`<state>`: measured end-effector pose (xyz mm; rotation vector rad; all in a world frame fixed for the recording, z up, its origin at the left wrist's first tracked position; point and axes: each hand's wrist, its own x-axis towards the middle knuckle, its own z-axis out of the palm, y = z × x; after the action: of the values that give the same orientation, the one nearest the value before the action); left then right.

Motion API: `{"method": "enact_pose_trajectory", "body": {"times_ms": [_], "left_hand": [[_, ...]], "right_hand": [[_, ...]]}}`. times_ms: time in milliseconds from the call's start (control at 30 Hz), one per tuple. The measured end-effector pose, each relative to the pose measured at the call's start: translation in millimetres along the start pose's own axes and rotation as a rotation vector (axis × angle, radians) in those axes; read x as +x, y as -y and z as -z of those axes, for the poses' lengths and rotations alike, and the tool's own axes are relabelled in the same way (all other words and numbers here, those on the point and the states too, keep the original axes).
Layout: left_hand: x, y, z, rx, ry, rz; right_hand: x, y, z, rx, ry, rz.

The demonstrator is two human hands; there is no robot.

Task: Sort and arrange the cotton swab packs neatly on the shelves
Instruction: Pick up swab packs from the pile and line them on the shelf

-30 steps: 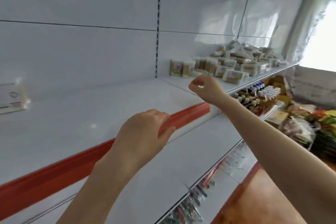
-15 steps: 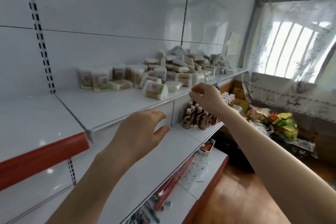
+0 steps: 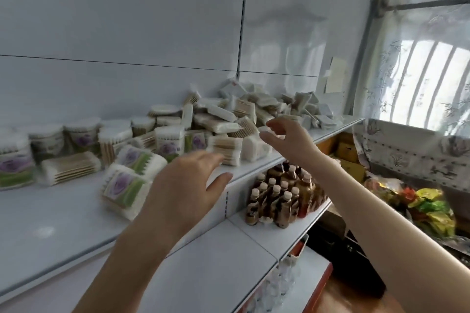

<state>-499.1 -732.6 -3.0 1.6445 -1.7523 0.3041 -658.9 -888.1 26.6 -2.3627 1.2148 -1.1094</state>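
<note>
Several cotton swab packs lie on the upper white shelf [image 3: 50, 216]. A loose heap of clear packs [image 3: 254, 109] piles up at its right end. Round tubs [image 3: 81, 132] stand at the left, and flat packs with a purple flower label [image 3: 122, 188] lie near the front edge. My left hand [image 3: 185, 190] hovers over the shelf's front edge, fingers spread and holding nothing. My right hand [image 3: 287, 137] is raised in front of the heap, fingers loosely bent, empty. A wooden-stick pack [image 3: 225, 150] sits between the two hands.
Small brown bottles [image 3: 277, 198] with white caps stand on the lower shelf [image 3: 208, 262] under my right arm. Colourful bags [image 3: 427, 208] lie on the floor at right, below a curtained window [image 3: 432, 79]. A metal upright [image 3: 241, 23] divides the back wall.
The view has swung right along the shelf, bringing the swab heap close. My left hand let go of the red shelf edge and opened. My right hand rose and uncurled toward the heap.
</note>
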Motion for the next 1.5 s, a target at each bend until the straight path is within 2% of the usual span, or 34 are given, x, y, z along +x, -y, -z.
{"method": "enact_pose_trajectory", "body": {"times_ms": [167,267,400,533,633,700,800,867,933,1000,1067,1133,1233,1300,1333,1500], "left_hand": [[44.3,1.1,-25.2,0.067,-0.038,0.1],[60.2,9.9,-34.2,0.104,-0.092,0.187],[73.7,15.4,-47.3,0.162,-0.157,0.252],[91.6,12.1,-60.9,0.219,-0.271,0.332],[105.5,3.3,-72.6,0.217,-0.314,0.389],[113.3,0.1,-80.0,0.201,-0.358,0.428],[127.8,-2.1,-84.9,0.073,-0.469,0.51],[142.2,-5.6,-83.6,-0.115,-0.53,0.602],[156.8,-10.2,-82.9,-0.314,-0.546,0.685],[168.0,-11.6,-81.7,-0.54,-0.599,0.664],[172.4,-8.0,-78.3,-0.588,-0.666,0.587],[169.7,-2.8,-72.4,-0.427,-0.697,0.515],[160.9,5.9,-62.8,-0.328,-0.766,0.513],[155.9,11.3,-57.9,-0.36,-0.804,0.551],[154.0,13.2,-56.3,-0.355,-0.811,0.566],[149.0,19.2,-54.2,-0.348,-0.806,0.618]], "right_hand": [[63.1,-15.5,-20.2,-0.022,0.142,0.113],[97.1,-5.7,-45.7,-0.044,0.312,0.206],[133.5,2.1,-69.0,-0.195,0.504,0.34],[166.9,-11.7,-61.0,-0.202,0.454,0.528],[182.0,-26.0,-54.8,-0.15,0.399,0.604],[189.8,-37.9,-51.1,-0.017,0.364,0.589],[197.5,-47.6,-37.7,0.439,0.337,0.473],[193.8,-47.2,-29.8,0.77,0.456,0.436],[183.3,-41.9,-24.6,0.943,0.578,0.447],[178.2,-36.4,-23.1,1.057,0.677,0.428],[183.7,-35.6,-19.1,1.094,0.769,0.379],[196.1,-40.6,-16.8,0.969,0.747,0.37],[219.9,-58.7,-23.6,0.392,0.476,0.441],[227.9,-71.3,-33.6,0.006,0.509,0.439],[229.2,-75.6,-38.6,-0.093,0.559,0.43],[234.9,-78.9,-48.5,-0.133,0.561,0.369]]}}
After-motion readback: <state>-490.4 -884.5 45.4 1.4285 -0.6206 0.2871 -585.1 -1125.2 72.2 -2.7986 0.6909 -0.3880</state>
